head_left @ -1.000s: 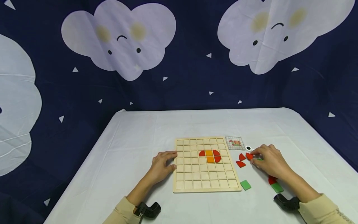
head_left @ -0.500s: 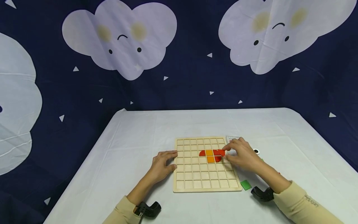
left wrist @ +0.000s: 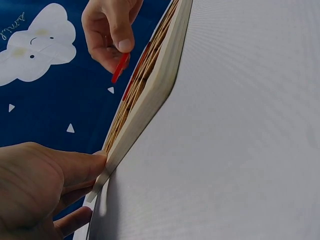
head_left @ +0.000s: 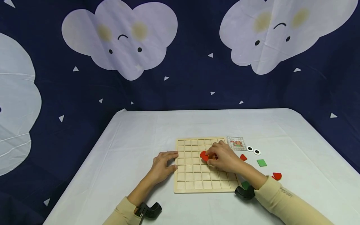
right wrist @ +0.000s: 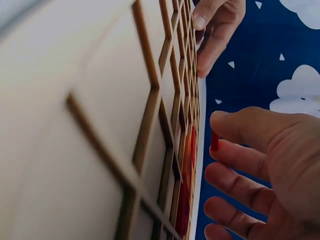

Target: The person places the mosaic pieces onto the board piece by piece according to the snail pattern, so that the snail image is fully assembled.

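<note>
Above the gridded board (head_left: 197,177), pinches a red piece (left wrist: 120,68) between the fingers (right wrist: 240,157) of the right hand (head_left: 222,157), likely to leave its underside free, and rests the spread fingers of the left hand (head_left: 162,167) at the board's edge, seemingly to steady it.

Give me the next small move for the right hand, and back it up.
I'd probably ease the red piece down into the gridded board. The right hand pinches it over the grid, both wrist views show it apart from the surface, and the left hand touches the board's edge, which should help keep it steady.
</note>
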### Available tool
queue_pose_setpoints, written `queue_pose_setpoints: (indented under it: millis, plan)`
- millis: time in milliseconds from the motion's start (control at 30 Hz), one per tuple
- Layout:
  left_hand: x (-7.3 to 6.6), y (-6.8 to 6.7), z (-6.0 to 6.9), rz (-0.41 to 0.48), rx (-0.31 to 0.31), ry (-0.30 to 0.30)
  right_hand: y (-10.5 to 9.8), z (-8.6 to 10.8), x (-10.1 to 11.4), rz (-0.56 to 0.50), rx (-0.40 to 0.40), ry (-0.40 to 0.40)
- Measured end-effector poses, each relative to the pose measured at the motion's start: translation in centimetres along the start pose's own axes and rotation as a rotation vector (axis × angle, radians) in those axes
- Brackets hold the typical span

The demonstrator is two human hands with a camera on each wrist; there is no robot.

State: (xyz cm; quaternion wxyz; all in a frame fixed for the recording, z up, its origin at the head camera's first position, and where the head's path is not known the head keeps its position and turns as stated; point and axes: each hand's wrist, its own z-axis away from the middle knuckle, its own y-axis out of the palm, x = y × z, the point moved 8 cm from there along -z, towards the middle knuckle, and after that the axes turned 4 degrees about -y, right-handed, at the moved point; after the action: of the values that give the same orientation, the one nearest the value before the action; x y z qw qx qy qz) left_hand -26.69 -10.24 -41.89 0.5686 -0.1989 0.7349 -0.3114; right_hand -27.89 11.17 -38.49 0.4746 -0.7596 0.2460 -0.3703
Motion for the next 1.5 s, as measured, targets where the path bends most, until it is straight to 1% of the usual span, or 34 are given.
queue_pose_setpoints:
  millis: [133,233,433,567,867,1000,1133,1267,1500]
  plan:
    - [0.0,0.0,0.0,0.0,0.002,-0.003,0.5,-0.2,0.1,-0.01,0.03,0.01]
    - [0.1,0.1,0.0,0.004,0.003,-0.006,0.8,-0.3,0.1,-0.001,0.035,0.013]
    - [0.1,0.0,0.0,0.006,0.002,-0.011,0.9,-0.2,0.2,0.038,0.001,0.0]
    - [0.1,0.0,-0.1,0.009,0.004,-0.013,1.0,-0.1,0.2,0.058,-0.005,0.002]
    - [0.1,0.1,0.0,0.003,0.007,-0.009,0.9,-0.1,0.2,0.057,-0.02,0.011]
    - [0.0,0.0,0.0,0.004,0.005,-0.007,0.3,0.1,0.1,0.038,-0.036,0.018]
    - [0.0,0.0,0.0,0.004,0.003,-0.006,-0.9,0.5,-0.4,0.029,-0.053,0.037]
    - [0.0,0.0,0.0,-0.001,0.003,-0.006,-2.3,1.5,-1.8,0.024,-0.061,0.091]
    - [0.0,0.0,0.0,-0.002,0.015,-0.006,-4.7,4.1,-4.6,-0.006,-0.066,0.173]
